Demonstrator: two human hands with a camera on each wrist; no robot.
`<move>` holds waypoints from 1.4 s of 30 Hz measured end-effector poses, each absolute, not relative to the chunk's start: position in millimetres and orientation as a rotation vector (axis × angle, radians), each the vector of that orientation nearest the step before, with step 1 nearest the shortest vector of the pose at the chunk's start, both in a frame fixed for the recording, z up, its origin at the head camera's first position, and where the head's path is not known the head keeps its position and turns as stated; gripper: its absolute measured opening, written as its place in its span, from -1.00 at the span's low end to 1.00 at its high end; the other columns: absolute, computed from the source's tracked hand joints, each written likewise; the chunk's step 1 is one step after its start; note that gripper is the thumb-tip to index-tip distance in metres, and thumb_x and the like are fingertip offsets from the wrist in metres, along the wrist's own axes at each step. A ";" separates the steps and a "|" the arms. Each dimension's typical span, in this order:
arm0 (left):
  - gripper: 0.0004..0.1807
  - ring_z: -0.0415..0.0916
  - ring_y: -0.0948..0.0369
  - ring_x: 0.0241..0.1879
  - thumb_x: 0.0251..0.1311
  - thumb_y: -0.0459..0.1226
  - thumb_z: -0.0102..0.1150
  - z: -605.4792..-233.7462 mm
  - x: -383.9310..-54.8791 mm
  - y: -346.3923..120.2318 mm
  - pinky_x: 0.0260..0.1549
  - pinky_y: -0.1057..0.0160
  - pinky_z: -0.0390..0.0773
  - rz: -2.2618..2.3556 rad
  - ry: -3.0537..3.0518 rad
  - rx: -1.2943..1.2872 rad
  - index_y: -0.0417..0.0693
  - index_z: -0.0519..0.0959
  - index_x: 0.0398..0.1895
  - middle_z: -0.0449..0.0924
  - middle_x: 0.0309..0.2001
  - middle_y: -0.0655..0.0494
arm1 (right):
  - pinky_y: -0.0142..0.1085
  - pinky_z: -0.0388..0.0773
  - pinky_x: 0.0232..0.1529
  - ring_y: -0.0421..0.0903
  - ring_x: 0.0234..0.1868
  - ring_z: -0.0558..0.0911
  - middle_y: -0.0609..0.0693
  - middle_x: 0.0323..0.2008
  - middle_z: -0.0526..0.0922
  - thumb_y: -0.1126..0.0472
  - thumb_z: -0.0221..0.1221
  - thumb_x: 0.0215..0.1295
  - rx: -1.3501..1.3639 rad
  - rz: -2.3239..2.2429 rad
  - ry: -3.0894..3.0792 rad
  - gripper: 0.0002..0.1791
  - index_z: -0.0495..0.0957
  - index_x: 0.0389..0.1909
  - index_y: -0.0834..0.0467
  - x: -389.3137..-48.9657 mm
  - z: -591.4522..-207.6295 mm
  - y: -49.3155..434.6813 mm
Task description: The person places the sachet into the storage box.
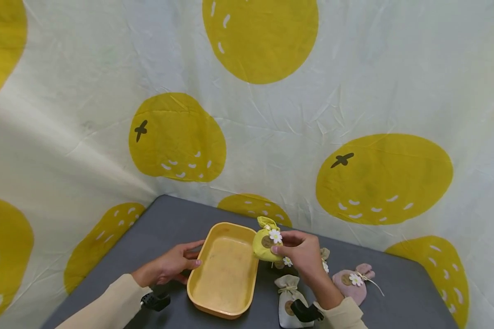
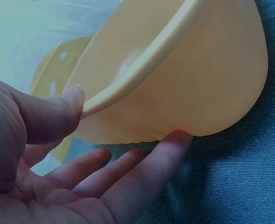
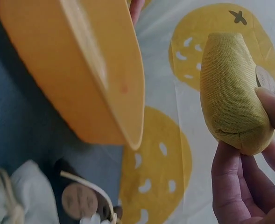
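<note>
A yellow plastic tray (image 1: 224, 274) with rounded corners rests on the dark grey table. My left hand (image 1: 177, 262) holds its left side; in the left wrist view the thumb (image 2: 58, 114) lies at the rim and a fingertip touches the wall's lower edge. My right hand (image 1: 302, 251) pinches a small yellow cloth sachet (image 1: 265, 251), raised by the tray's right rim. The sachet has a tied neck, a white daisy and a round brown label. In the right wrist view, the sachet's plain underside (image 3: 233, 93) shows between thumb and fingers.
Right of the tray lie a beige sachet (image 1: 286, 297) and a pink sachet (image 1: 347, 288). A dark sachet (image 1: 279, 265) and another beige one (image 1: 324, 254) are partly hidden by my right hand. A fruit-printed curtain (image 1: 267, 137) hangs behind the table.
</note>
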State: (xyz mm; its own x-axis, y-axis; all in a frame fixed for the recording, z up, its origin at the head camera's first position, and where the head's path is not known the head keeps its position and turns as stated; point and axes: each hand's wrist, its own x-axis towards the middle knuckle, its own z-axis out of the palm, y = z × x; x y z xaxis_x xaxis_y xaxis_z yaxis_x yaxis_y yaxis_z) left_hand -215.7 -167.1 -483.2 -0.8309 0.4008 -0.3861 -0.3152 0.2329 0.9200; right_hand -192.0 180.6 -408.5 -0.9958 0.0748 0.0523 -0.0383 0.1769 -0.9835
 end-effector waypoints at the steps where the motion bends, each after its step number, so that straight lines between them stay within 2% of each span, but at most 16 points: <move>1: -0.19 0.65 -0.06 0.19 0.49 -0.38 0.15 -483.4 -215.4 -167.4 -0.31 -0.03 0.74 1.654 1.945 0.081 -0.06 0.03 0.70 0.22 0.56 -0.36 | -0.34 0.71 -0.32 -0.18 -0.31 0.77 0.25 -0.20 0.82 0.52 0.50 -0.02 -0.017 1.970 -2.334 -0.55 0.72 -0.02 0.44 -193.9 -408.8 177.7; 14: -0.20 0.61 -0.14 0.26 0.49 -0.37 0.14 -482.5 -212.9 -167.9 -0.24 -0.09 0.75 1.659 1.936 0.066 -0.07 0.04 0.70 0.25 0.54 -0.36 | -0.36 0.69 -0.26 -0.08 -0.22 0.76 0.20 -0.20 0.82 0.47 0.54 -0.06 0.015 1.950 -2.345 -0.57 0.76 -0.07 0.35 -215.1 -412.3 143.2; 22: -0.21 0.61 -0.13 0.26 0.50 -0.37 0.14 -484.6 -213.9 -167.8 -0.24 -0.09 0.75 1.664 1.938 0.056 -0.04 0.06 0.69 0.23 0.55 -0.37 | -0.26 0.70 -0.17 -0.08 -0.21 0.73 0.21 -0.16 0.80 0.43 0.56 -0.09 0.013 1.867 -2.351 -0.54 0.77 -0.06 0.32 -222.7 -410.0 125.2; 29: -0.21 0.60 -0.14 0.27 0.49 -0.38 0.14 -483.9 -213.4 -167.3 -0.23 -0.10 0.75 1.662 1.942 0.058 -0.06 0.06 0.69 0.23 0.55 -0.39 | -0.34 0.66 -0.25 -0.11 -0.26 0.71 0.24 -0.17 0.80 0.48 0.55 -0.12 0.011 1.926 -2.294 -0.54 0.77 -0.08 0.34 -236.3 -412.8 112.8; 37: -0.20 0.59 -0.15 0.28 0.49 -0.38 0.14 -485.5 -213.8 -167.1 -0.23 -0.10 0.75 1.673 1.929 0.080 -0.06 0.04 0.70 0.22 0.55 -0.39 | -0.28 0.67 -0.23 -0.07 -0.22 0.70 0.25 -0.16 0.79 0.45 0.54 -0.08 0.014 1.895 -2.310 -0.56 0.77 -0.07 0.32 -247.7 -418.8 102.5; 42: -0.20 0.58 -0.16 0.29 0.50 -0.38 0.14 -486.0 -214.0 -166.7 -0.22 -0.11 0.75 1.672 1.929 0.073 -0.06 0.04 0.70 0.22 0.55 -0.39 | -0.31 0.65 -0.25 -0.07 -0.23 0.68 0.21 -0.19 0.79 0.44 0.54 -0.07 -0.008 1.895 -2.308 -0.59 0.78 -0.10 0.29 -256.8 -423.6 96.6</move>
